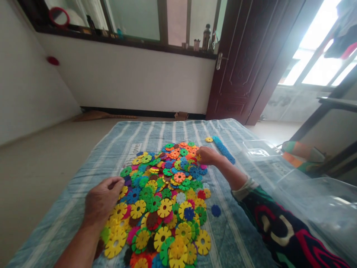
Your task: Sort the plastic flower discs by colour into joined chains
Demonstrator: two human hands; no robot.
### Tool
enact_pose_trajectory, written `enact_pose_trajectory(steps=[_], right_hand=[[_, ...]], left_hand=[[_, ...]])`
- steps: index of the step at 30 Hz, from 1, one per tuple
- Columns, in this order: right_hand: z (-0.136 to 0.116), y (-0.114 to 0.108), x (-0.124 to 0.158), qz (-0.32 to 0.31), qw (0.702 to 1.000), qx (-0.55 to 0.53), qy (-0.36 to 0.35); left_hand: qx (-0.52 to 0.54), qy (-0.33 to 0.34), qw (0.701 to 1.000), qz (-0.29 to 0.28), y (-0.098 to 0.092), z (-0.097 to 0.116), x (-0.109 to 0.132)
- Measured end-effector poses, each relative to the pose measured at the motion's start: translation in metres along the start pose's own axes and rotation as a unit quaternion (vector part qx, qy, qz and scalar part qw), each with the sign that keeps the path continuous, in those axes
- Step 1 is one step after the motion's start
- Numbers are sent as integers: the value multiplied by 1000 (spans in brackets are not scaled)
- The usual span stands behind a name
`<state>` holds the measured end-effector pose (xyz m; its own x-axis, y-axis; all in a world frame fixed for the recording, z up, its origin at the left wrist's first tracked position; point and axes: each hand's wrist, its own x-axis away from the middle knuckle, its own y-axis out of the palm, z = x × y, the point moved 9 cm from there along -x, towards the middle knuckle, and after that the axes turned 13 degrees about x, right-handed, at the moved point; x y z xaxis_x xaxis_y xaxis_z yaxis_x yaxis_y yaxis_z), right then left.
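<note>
A big heap of notched plastic discs (165,207), flower-shaped and in many colours, is spread over the striped cloth (237,238). My left hand (102,199) rests at the heap's left edge with its fingers curled in. Its fingertips are partly hidden, so what they hold, if anything, does not show. At the far right of the heap, my right hand (208,155) pinches downward among orange discs. A yellowish disc edge shows at its fingertips. Beyond that hand, a blue row of stacked discs (224,149) lies beside a single yellow disc (209,140).
A lone dark blue disc (215,210) lies right of the heap. Clear plastic containers (258,152) stand along the right side, with an orange and green item (302,154) behind. A wooden door (240,63) and a windowsill (125,40) with small objects are at the back.
</note>
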<state>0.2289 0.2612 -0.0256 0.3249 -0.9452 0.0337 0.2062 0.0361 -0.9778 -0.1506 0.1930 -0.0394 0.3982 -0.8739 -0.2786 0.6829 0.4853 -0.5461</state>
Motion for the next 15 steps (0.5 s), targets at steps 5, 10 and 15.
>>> enact_pose_trajectory(steps=[5, 10, 15], right_hand=[[3, 1, 1, 31, 999, -22, -1], [25, 3, 2, 69, 994, -83, 16], [82, -10, -14, 122, 983, -96, 98]], left_hand=[[-10, -9, 1000, -7, 1, 3, 2], [-11, -16, 1000, -12, 2, 0, 1], [-11, -33, 999, -9, 1, -2, 0]])
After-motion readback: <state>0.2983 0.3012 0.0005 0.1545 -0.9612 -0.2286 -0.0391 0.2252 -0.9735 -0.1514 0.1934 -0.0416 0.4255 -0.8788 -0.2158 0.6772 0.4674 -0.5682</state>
